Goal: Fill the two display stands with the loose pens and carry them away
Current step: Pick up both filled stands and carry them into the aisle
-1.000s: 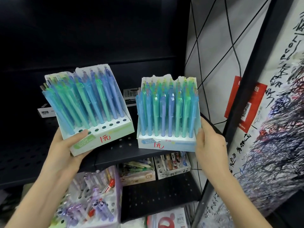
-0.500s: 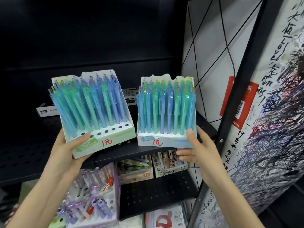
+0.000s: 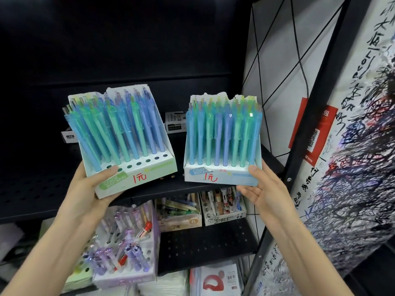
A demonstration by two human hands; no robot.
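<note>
Two white cardboard display stands full of blue and green pens are held up in front of a dark shelf. My left hand (image 3: 94,186) grips the front left corner of the left stand (image 3: 149,175), which tilts to the left and shows a front row of empty holes. My right hand (image 3: 259,189) holds the right stand (image 3: 220,177) from below at its front right corner, thumb on the front edge. This stand is upright, its bottom close above the shelf edge. Both stands carry a red handwritten price mark.
The black perforated shelf (image 3: 38,189) runs behind the stands, with small boxes (image 3: 175,122) at its back. Below it stand a purple pen stand (image 3: 128,248) and two open pen boxes (image 3: 222,210). A black frame post (image 3: 299,146) and a scribbled wall panel (image 3: 352,167) close off the right.
Both stands have moved closer together. My right hand has shifted from the right stand's side to under its front corner. The left stand has moved slightly right.
</note>
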